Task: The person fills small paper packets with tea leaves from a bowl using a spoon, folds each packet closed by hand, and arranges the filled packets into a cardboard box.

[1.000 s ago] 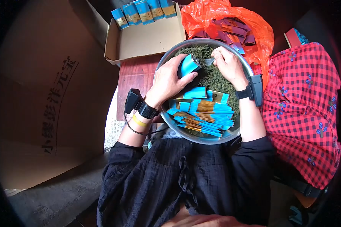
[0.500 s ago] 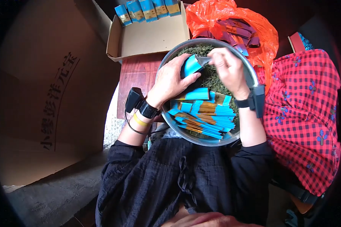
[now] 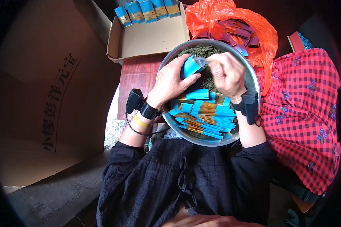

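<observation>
Crumbly, dark-green dried leaves (image 3: 201, 50) line a round, smooth metal basin (image 3: 212, 142); flat, glossy blue-and-gold packets (image 3: 206, 125) lie fanned toward its six o'clock. At eleven o'clock over the leaves, the left grip (image 3: 172, 77) wraps a bulging blue packet (image 3: 191, 67), open mouth facing two o'clock. The right grip (image 3: 229, 73), fingers curled tight, pinches a translucent piece (image 3: 202, 61) at that mouth.

Packet (image 3: 190, 67) glossy; basin (image 3: 207, 142) shiny metal; tray (image 3: 151, 41) cardboard.
</observation>
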{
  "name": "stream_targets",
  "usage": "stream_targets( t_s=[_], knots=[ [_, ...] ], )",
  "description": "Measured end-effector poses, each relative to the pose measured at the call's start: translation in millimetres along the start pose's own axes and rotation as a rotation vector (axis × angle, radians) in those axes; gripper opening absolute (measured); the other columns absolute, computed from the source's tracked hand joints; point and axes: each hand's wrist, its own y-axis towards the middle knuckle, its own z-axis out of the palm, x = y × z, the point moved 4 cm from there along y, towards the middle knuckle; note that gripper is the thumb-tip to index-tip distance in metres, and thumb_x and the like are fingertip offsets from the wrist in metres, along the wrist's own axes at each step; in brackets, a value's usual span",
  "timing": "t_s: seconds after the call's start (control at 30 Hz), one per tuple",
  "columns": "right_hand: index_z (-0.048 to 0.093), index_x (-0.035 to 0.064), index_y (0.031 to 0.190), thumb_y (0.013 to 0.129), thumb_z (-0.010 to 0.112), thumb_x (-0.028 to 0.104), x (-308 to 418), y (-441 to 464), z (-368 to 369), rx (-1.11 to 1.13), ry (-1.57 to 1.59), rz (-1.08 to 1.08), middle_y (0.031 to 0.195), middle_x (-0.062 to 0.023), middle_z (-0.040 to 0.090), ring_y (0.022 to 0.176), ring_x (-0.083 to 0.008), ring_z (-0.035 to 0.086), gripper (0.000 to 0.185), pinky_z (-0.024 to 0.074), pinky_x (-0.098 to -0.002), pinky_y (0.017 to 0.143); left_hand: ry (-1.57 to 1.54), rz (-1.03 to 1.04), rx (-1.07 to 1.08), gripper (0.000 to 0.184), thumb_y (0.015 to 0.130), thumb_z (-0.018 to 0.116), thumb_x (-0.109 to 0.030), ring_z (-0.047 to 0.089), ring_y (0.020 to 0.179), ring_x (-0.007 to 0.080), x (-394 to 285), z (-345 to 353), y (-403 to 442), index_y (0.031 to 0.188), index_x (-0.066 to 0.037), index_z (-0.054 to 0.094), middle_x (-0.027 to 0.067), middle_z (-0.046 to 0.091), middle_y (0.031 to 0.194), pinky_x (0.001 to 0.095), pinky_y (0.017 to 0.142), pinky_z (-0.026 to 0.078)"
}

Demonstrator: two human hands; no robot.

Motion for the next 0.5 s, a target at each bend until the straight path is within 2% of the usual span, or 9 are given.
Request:
stream_targets(
  t_s=[0.1, 0.17, 0.2, 0.23, 0.3, 0.33, 0.43, 0.5],
  knots=[
    [0.064, 0.0009, 0.093, 0.099, 0.053, 0.013, -18, -2, -19, -0.132, -0.051, 0.212, 0.074, -0.0078, 0.064, 0.068, -0.0185, 0.063, 0.018, 0.0488, -0.0307, 0.063, -0.022, -0.005, -0.017, 0.061, 0.080, 0.080, -0.030, 0.063, 0.111, 0.0354, -1, -2, 0, 0.128, -0.001, 0.056, 0.0224, 0.064, 0.118, 0.0421, 0.094, 0.051],
    [0.064, 0.0013, 0.092, 0.098, 0.055, 0.014, -34, -2, -28, -0.158, -0.130, 0.315, 0.072, -0.0075, 0.063, 0.064, -0.0179, 0.061, 0.017, 0.0482, -0.0298, 0.062, -0.045, 0.016, -0.041, 0.061, 0.079, 0.081, -0.028, 0.064, 0.110, 0.0349, -1, -4, 1, 0.128, -0.001, 0.056, 0.0217, 0.064, 0.117, 0.0413, 0.093, 0.051],
    [0.064, 0.0025, 0.090, 0.095, 0.060, 0.013, -39, -3, -31, -0.094, -0.192, 0.414, 0.077, -0.0079, 0.064, 0.070, -0.0214, 0.063, 0.012, 0.0494, -0.0319, 0.067, -0.071, 0.040, -0.056, 0.061, 0.078, 0.082, -0.026, 0.064, 0.109, 0.0344, -2, -5, 1, 0.127, -0.001, 0.056, 0.0210, 0.065, 0.116, 0.0406, 0.092, 0.052],
    [0.064, 0.0025, 0.090, 0.095, 0.060, 0.013, -44, -4, -33, -0.095, -0.193, 0.416, 0.077, -0.0079, 0.064, 0.070, -0.0214, 0.063, 0.012, 0.0494, -0.0319, 0.067, -0.071, 0.041, -0.054, 0.061, 0.078, 0.082, -0.026, 0.064, 0.109, 0.0344, -2, -4, 1, 0.127, -0.001, 0.056, 0.0210, 0.065, 0.116, 0.0406, 0.092, 0.052],
    [0.064, 0.0034, 0.090, 0.090, 0.064, 0.012, -48, -2, -28, 0.101, -0.350, 0.324, 0.087, -0.0090, 0.065, 0.083, -0.0255, 0.064, 0.008, 0.0495, -0.0348, 0.076, -0.074, 0.079, -0.091, 0.061, 0.077, 0.082, -0.024, 0.065, 0.107, 0.0336, -2, -5, 0, 0.127, -0.001, 0.055, 0.0199, 0.065, 0.115, 0.0398, 0.091, 0.052],
    [0.064, 0.0039, 0.089, 0.085, 0.067, 0.012, -43, 1, -25, 0.116, -0.300, 0.316, 0.095, -0.0091, 0.065, 0.095, -0.0286, 0.063, 0.009, 0.0477, -0.0370, 0.084, -0.074, 0.080, -0.090, 0.061, 0.077, 0.082, -0.024, 0.065, 0.107, 0.0336, -3, -5, 0, 0.127, -0.001, 0.055, 0.0199, 0.065, 0.115, 0.0398, 0.091, 0.052],
    [0.066, 0.0040, 0.092, 0.083, 0.068, 0.012, -14, 9, -11, 0.183, 0.001, 0.178, 0.109, -0.0110, 0.066, 0.107, -0.0286, 0.061, 0.012, 0.0458, -0.0387, 0.095, -0.088, 0.101, -0.107, 0.063, 0.077, 0.082, -0.025, 0.065, 0.108, 0.0348, -2, -6, 0, 0.128, -0.002, 0.054, 0.0204, 0.065, 0.116, 0.0406, 0.091, 0.052],
    [0.067, 0.0027, 0.101, 0.081, 0.070, 0.015, 2, 5, 3, 0.315, 0.087, 0.141, 0.121, -0.0153, 0.062, 0.118, -0.0311, 0.057, 0.024, 0.0429, -0.0403, 0.103, -0.055, 0.111, -0.102, 0.066, 0.075, 0.083, -0.025, 0.064, 0.109, 0.0364, -2, -4, -2, 0.129, -0.002, 0.053, 0.0208, 0.064, 0.117, 0.0417, 0.092, 0.052]
  ],
)
